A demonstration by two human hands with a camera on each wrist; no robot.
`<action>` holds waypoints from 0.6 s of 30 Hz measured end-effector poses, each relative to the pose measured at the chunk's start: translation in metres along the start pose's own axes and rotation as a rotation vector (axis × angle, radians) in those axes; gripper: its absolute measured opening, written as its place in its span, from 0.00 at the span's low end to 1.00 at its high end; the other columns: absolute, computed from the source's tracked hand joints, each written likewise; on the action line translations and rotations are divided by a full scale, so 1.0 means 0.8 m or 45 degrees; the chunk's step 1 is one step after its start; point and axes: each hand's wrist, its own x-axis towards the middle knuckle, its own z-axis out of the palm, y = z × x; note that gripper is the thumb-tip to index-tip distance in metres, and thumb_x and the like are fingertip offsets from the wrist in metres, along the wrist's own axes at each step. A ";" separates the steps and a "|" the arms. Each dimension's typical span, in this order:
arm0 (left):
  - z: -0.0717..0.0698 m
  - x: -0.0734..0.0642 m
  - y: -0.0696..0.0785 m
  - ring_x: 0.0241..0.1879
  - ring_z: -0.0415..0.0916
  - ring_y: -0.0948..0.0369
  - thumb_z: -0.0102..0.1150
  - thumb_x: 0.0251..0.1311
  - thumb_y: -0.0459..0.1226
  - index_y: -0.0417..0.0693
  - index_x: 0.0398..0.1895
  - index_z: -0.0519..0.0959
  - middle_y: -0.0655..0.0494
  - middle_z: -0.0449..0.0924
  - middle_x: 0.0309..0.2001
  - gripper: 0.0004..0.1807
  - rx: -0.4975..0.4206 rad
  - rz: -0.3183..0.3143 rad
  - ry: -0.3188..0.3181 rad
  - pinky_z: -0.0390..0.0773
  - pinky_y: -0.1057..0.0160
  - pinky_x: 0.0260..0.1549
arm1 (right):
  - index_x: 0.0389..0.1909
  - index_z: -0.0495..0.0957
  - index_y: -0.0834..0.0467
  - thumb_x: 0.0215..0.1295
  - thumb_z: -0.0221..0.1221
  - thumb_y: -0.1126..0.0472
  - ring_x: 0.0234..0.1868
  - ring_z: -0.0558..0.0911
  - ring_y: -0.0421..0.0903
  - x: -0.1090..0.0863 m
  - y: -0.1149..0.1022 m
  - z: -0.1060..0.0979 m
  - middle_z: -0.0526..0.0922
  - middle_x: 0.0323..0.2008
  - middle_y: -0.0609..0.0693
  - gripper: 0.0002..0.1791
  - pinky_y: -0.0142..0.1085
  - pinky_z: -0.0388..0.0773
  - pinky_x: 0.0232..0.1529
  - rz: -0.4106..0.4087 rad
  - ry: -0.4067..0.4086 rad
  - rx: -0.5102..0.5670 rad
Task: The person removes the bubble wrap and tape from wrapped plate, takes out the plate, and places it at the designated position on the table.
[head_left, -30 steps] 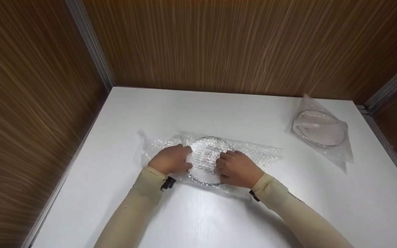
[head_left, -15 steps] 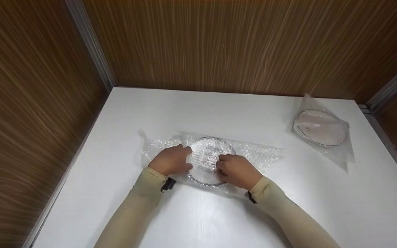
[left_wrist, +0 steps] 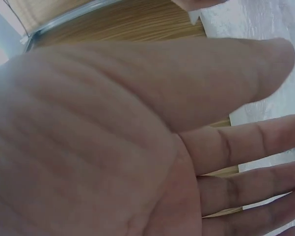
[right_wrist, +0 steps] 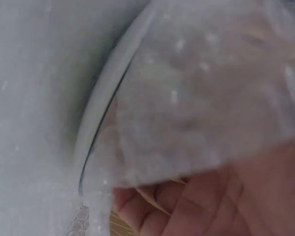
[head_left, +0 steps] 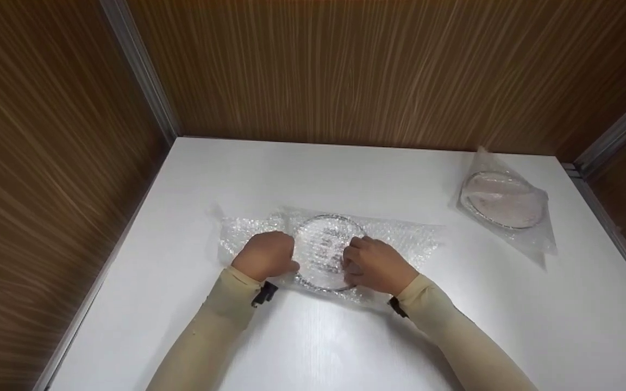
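Observation:
A round plate (head_left: 321, 247) with a dark rim lies at mid-table, covered by clear bubble wrap (head_left: 408, 236) that spreads out to both sides. At the plate's left edge, my left hand (head_left: 265, 256) rests on the wrap; the left wrist view shows its thumb and fingers (left_wrist: 255, 142) nearly straight over the plastic. My right hand (head_left: 381, 265) has curled fingers at the plate's right side and pinches a flap of the wrap. The right wrist view shows this raised flap (right_wrist: 186, 113) beside the plate's curved rim (right_wrist: 100, 110), hiding part of the right fingers.
A second round plate (head_left: 503, 202), wrapped in bubble wrap, lies at the back right of the white table (head_left: 313, 342). Wood-grain panels (head_left: 313, 70) with metal edging stand behind the table and along its left and right sides.
My left hand has shifted slightly left, its fingers drawn back from the plate. My right hand has moved a little and still holds the wrap. The far plate stays where it was.

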 end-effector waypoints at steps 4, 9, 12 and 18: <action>0.003 -0.001 0.001 0.27 0.73 0.55 0.72 0.56 0.39 0.44 0.28 0.76 0.54 0.76 0.27 0.13 -0.008 0.009 0.014 0.77 0.53 0.32 | 0.31 0.84 0.52 0.52 0.72 0.60 0.33 0.79 0.46 0.001 0.001 0.000 0.82 0.32 0.45 0.07 0.41 0.80 0.39 0.025 0.009 -0.009; 0.010 0.000 0.003 0.30 0.75 0.53 0.75 0.50 0.45 0.43 0.34 0.76 0.52 0.78 0.31 0.19 -0.022 0.035 0.082 0.79 0.51 0.34 | 0.27 0.83 0.53 0.54 0.73 0.62 0.27 0.78 0.44 0.002 -0.003 0.000 0.79 0.29 0.45 0.06 0.39 0.81 0.32 0.055 0.006 -0.030; 0.013 0.002 0.006 0.27 0.73 0.54 0.77 0.46 0.49 0.44 0.33 0.75 0.53 0.76 0.29 0.24 0.013 0.036 0.102 0.78 0.51 0.32 | 0.26 0.82 0.53 0.55 0.73 0.64 0.24 0.78 0.43 0.001 -0.003 -0.001 0.77 0.28 0.45 0.07 0.38 0.81 0.29 0.052 -0.001 -0.055; 0.018 0.004 0.009 0.30 0.75 0.51 0.78 0.47 0.49 0.40 0.42 0.76 0.48 0.76 0.35 0.28 0.063 0.022 0.073 0.80 0.49 0.35 | 0.26 0.82 0.54 0.54 0.71 0.67 0.23 0.77 0.42 -0.003 -0.003 -0.003 0.77 0.28 0.45 0.08 0.37 0.80 0.28 0.009 0.010 -0.070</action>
